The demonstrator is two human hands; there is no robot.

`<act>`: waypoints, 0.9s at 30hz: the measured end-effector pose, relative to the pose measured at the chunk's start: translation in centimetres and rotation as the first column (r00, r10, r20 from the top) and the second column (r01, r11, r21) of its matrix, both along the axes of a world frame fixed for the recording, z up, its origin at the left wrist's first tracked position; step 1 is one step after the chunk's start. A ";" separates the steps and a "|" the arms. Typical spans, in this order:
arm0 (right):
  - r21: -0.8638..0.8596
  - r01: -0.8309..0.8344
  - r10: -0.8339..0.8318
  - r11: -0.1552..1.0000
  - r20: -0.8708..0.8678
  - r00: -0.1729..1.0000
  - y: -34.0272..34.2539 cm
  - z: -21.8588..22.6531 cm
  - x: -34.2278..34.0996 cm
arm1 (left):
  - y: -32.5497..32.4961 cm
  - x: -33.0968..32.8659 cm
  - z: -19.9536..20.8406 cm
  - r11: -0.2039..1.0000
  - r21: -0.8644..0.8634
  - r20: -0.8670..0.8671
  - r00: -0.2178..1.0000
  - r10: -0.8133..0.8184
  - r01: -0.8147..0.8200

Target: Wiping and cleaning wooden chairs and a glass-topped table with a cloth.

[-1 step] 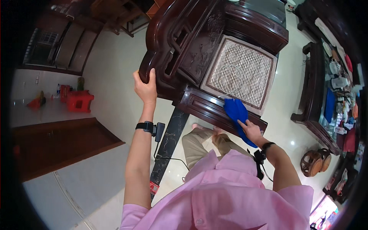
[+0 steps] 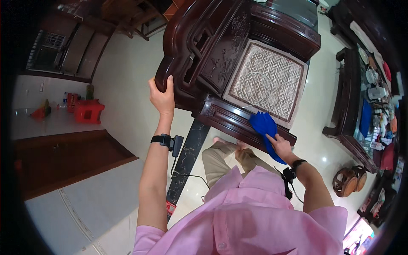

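Note:
A dark, polished wooden armchair with a carved back panel stands in front of me. My left hand is wrapped round the curved end of its back frame. On the near armrest, my right hand presses and grips a blue cloth. The cloth drapes over the armrest's top, and its lower end hangs below my fingers. A patterned beige seat cushion lies on the chair, with a thin looped pale cord or wire on it. My right palm is turned away from view.
To the right stands a long dark table crowded with items. Round wooden stools sit below it. A red plastic stool is at the left, near a brown door. A black cable runs from my left wrist strap.
The blue cloth has shifted slightly right and down along the armrest, and its upper end is more bunched. My right hand moved a little with it. My left hand stays on the chair back.

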State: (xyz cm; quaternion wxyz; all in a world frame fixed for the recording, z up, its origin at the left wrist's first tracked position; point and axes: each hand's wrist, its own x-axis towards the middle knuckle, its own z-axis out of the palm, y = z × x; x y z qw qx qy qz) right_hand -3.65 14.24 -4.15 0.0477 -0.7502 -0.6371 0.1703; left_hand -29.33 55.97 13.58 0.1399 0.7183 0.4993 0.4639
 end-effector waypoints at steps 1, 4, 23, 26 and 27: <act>-0.033 0.055 -0.055 0.998 0.013 0.998 -0.8 0.2 0.1 | -0.1 0.2 0.0 1.000 0.009 0.012 1.000 -0.013 0.012; 0.014 0.126 -0.126 0.992 0.020 0.992 -1.0 -0.4 -0.3 | -0.1 0.3 0.7 1.000 0.015 -0.002 1.000 -0.018 0.018; -0.170 0.284 -0.321 0.944 -0.262 0.910 -0.2 -0.3 1.0 | -28.1 -19.4 11.8 -0.503 -0.844 0.483 0.672 -0.562 0.186; -0.176 0.285 -0.326 0.942 -0.297 0.897 0.8 -0.9 1.3 | -29.8 -20.2 10.8 -0.531 -0.779 0.514 0.824 -0.238 0.333; -0.195 0.288 -0.337 0.937 -0.305 0.891 1.2 -1.1 1.3 | -30.4 -20.1 10.7 -0.494 -0.810 0.473 0.850 -0.232 0.316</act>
